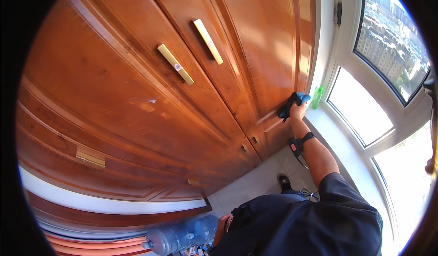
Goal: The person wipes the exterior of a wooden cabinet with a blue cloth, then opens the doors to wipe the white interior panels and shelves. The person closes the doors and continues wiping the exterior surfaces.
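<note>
My right hand [298, 110] is stretched out and grips a dark blue cloth [291, 106]. The cloth lies against the lower right part of a glossy brown wooden cabinet door [270, 47], near its outer edge. Just to the right of this hand, a green translucent bottle [317, 97] stands on the white window sill [320, 117]. Only a small part of my left hand or wrist [223, 226] shows low beside my dark shirt, near a large blue plastic water bottle [181, 237]; its fingers cannot be made out.
Gold bar handles [208, 42] sit on the tall doors, and smaller ones lower down. White-framed windows [359, 107] line the right side. A black device [294, 146] with a cable hangs by my right wrist. Below are the tiled floor [239, 180], my shoe and a coiled black cable [309, 195].
</note>
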Demonstrator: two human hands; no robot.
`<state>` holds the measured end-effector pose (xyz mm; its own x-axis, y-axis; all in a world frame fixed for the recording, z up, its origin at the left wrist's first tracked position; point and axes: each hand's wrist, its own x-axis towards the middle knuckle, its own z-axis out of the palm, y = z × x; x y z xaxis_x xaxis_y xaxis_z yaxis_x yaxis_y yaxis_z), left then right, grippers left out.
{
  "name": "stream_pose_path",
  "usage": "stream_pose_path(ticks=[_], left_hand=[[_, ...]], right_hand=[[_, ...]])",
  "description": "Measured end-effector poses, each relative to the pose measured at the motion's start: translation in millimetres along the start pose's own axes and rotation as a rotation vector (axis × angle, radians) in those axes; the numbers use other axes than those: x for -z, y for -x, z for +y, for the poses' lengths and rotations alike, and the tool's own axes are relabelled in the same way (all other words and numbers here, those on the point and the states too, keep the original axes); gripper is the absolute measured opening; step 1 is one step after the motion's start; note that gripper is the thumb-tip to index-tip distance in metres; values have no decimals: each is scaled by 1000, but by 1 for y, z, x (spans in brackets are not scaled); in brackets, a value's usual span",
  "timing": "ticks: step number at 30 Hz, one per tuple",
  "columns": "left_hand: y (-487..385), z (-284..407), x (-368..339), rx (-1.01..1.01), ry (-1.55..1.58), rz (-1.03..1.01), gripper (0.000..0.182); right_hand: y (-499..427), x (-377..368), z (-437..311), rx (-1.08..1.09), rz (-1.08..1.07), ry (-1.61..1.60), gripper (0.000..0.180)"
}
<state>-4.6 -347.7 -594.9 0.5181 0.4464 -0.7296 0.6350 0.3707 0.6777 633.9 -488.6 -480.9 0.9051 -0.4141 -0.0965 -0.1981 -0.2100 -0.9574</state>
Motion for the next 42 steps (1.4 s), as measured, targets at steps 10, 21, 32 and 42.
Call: stream_pose_path(ticks=[10, 21, 32, 42], left_hand=[[-10, -14, 3, 32, -7, -48, 32], [21, -52, 18, 142, 6, -3, 33], [8, -21, 4, -5, 5, 14, 33], [80, -95, 31, 137, 47, 106, 34]], right_hand=[[98, 43, -120, 1151, -125, -18, 77], [-49, 35, -78, 415, 155, 105, 56], [205, 16, -88, 1469, -511, -2, 54], [84, 7, 20, 607, -158, 157, 42]])
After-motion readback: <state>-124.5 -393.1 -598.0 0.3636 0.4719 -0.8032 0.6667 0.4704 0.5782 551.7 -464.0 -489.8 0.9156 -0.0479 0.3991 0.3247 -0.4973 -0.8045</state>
